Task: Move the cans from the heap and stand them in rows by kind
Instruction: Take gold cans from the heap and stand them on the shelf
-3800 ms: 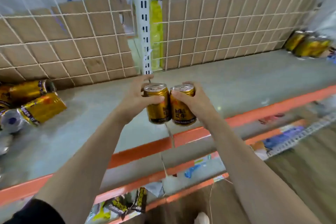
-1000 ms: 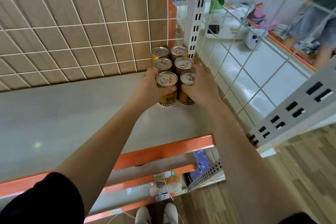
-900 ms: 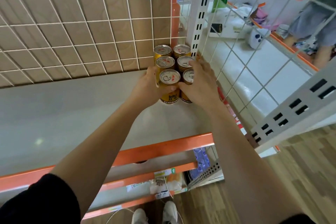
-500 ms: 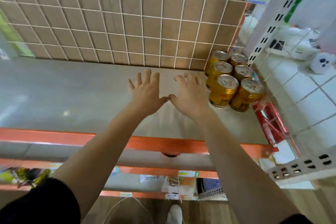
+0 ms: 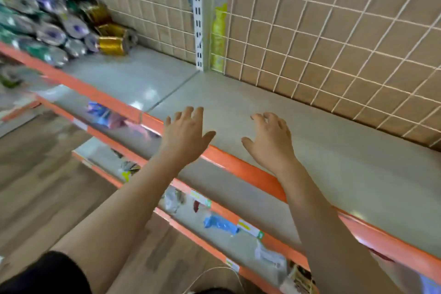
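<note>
Both now empty and loose, left hand (image 5: 185, 135) and right hand (image 5: 270, 142) swing back toward the heap (image 5: 60, 28) at ten o'clock.

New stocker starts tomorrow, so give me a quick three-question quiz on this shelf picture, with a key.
1. True or false: the left hand holds a can.
2. The heap of cans lies at the shelf's: A) far left, B) far right, C) middle.
3. What colour is the lying can at the heap's right edge?
Key: 1 false; 2 A; 3 gold.
</note>
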Motion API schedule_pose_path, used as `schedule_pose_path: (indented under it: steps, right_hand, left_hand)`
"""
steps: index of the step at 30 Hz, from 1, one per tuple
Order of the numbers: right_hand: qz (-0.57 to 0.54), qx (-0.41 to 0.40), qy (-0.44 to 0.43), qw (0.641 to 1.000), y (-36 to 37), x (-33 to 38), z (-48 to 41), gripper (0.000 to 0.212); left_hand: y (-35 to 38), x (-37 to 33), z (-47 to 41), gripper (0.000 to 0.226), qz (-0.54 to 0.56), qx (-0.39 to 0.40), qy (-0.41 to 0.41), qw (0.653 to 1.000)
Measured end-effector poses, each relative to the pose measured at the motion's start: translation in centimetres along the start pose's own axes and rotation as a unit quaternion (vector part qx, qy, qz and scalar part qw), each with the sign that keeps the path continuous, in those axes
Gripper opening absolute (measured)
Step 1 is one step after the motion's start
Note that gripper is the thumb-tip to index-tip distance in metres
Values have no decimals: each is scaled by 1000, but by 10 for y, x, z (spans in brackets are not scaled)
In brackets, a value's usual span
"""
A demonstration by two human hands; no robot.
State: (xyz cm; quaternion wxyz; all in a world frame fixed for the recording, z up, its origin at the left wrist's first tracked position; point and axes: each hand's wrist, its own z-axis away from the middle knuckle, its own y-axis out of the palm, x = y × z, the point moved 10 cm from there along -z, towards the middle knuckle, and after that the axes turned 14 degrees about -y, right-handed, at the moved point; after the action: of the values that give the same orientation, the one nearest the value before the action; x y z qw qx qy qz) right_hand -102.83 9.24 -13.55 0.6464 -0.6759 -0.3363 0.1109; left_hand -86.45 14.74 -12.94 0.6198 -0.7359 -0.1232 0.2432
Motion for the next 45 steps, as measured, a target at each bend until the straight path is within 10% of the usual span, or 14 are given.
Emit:
schedule_pose_path:
  steps: [27, 45]
  right_hand:
    - [-68, 56, -189, 978, 141, 303, -377, 54]
    - [-133, -44, 50, 989, 153, 256, -518, 48]
  left_hand:
    - [-56, 364, -265, 52, 10, -23, -227, 974]
    - [-17, 306, -468, 56, 50, 65, 57, 995]
